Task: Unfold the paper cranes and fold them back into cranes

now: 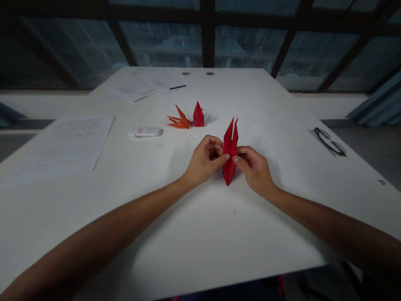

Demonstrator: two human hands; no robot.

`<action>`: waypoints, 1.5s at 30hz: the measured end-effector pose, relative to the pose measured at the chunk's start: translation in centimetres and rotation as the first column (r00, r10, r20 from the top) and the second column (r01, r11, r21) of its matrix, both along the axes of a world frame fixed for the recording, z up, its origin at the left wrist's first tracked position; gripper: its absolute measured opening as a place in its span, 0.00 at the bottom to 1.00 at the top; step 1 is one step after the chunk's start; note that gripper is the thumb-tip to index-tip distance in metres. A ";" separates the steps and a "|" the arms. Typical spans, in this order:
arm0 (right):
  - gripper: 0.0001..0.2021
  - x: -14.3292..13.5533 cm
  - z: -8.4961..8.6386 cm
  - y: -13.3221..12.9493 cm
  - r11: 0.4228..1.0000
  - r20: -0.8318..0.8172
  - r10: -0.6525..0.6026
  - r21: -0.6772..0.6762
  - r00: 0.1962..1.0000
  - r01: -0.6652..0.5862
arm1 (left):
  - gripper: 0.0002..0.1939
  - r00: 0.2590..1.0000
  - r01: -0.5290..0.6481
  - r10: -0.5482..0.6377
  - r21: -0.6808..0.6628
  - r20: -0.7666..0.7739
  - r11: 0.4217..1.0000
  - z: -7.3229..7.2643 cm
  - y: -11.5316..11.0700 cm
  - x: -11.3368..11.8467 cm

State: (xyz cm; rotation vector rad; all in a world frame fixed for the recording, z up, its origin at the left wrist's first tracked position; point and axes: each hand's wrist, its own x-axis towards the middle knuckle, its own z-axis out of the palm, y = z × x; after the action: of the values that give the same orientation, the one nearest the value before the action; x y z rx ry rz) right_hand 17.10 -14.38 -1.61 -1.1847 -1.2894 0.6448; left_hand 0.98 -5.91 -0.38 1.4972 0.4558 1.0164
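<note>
While both hands were up over the white bench (200, 234) in the head view, the folded red paper (229, 156) sat right between them, two slim points up top and one at the bottom. The left hand (208, 159) had its grip closed on one side of it, thumb on the front, and the right hand (254, 169) was clamped on the other side the same way. Past them were a smaller red folded piece (198, 116) and a spiky orange one (180, 120), pretty much side by side.
</note>
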 end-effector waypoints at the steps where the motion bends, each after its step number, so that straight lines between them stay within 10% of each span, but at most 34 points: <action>1: 0.07 0.0 -0.1 0.0 1.000 -0.013 0.010 -0.005 1.000 -0.010 | 0.19 1.000 0.000 0.000 -0.011 -0.004 1.000 0.0 0.0 0.0; 17: 0.09 0.1 0.1 0.3 0.997 -0.104 0.051 -0.056 0.993 -0.057 | 0.18 1.000 0.013 -0.014 0.094 0.010 0.995 0.1 -0.6 0.1; 31: 0.17 0.0 0.1 0.9 0.998 -0.344 0.013 -0.053 0.939 -0.033 | 0.28 0.992 0.128 -0.122 -0.158 0.043 0.979 -0.3 0.5 0.0; 39: 0.10 0.4 -0.3 1.2 0.991 -0.338 -0.002 -0.129 0.941 -0.044 | 0.08 0.993 0.103 -0.105 -0.029 -0.048 0.994 -0.5 0.7 -0.3; 45: 0.09 0.6 -0.2 1.4 0.986 -0.335 0.062 -0.126 0.940 -0.110 | 0.13 0.994 0.096 -0.099 -0.052 -0.047 0.994 -0.3 0.7 -0.5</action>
State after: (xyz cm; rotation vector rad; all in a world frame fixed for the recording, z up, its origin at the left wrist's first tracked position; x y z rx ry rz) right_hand 17.72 -12.99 -1.86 -1.0833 -1.0269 0.9710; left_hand 0.51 -5.16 -0.66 1.4884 0.4361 0.8867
